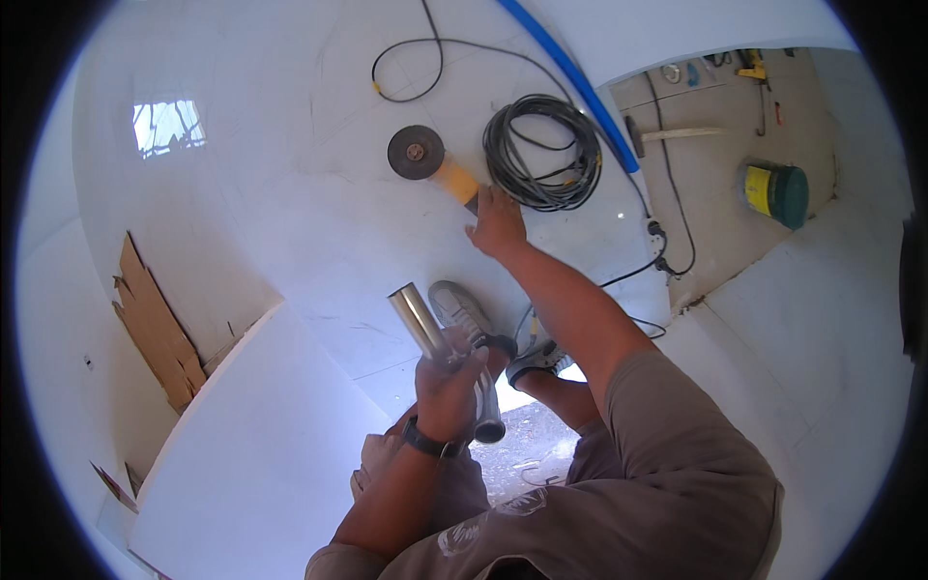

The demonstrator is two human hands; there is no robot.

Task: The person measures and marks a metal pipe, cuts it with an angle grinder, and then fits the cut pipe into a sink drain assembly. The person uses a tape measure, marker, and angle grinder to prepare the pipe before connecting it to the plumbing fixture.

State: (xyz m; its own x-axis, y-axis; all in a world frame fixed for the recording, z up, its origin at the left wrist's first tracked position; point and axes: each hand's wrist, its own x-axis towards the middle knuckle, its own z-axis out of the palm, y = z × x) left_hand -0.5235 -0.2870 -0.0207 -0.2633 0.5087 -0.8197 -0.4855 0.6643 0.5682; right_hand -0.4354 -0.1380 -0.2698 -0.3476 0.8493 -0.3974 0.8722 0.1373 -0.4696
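Note:
My left hand (447, 391) is closed around a shiny bent metal pipe (416, 317). Its straight open end points away from me, and a curved end comes out below my hand, near my knees. Farther out, my right hand (500, 222) reaches to an angle grinder (456, 180) on the white floor. Its fingers are wrapped about the dark rear end of the yellow body. A dark round disc (416, 153) is on the grinder's head, toward the left. My palm hides part of the grinder's grip.
A coiled black cable (541, 153) lies just right of the grinder, beside a long blue pipe (580, 82). At right are a hammer (681, 133), a green tub (791, 196) and a plug connection (657, 237). Torn cardboard (155, 319) lies left. My shoes (462, 307) are close below.

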